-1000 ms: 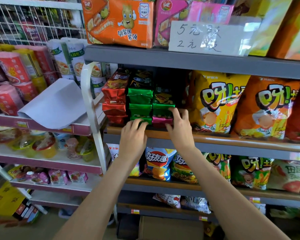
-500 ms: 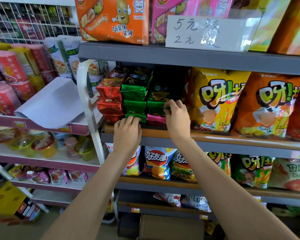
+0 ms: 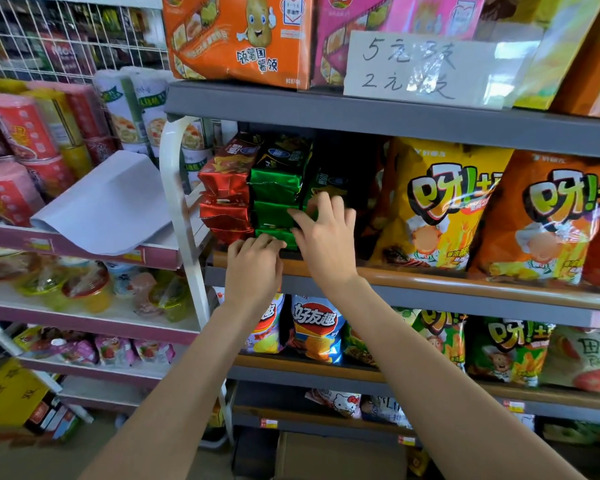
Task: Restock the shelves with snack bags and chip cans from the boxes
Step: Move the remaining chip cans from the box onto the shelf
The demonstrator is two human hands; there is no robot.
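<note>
Since a second ago, your right hand [image 3: 321,233] climbed the stacked green foil snack bags [image 3: 278,188] on the grey middle shelf [image 3: 430,289], fingers spread against them; your left hand [image 3: 253,268] lay flat at the stack's base.

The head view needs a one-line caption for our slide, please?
Both hands straighten stacked green snack bags on a shop shelf.

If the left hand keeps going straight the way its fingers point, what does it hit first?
Most likely the green packs: the left hand points up and into the shelf, fingertips already at the bottom pack. Whether they touch is unclear.
</note>
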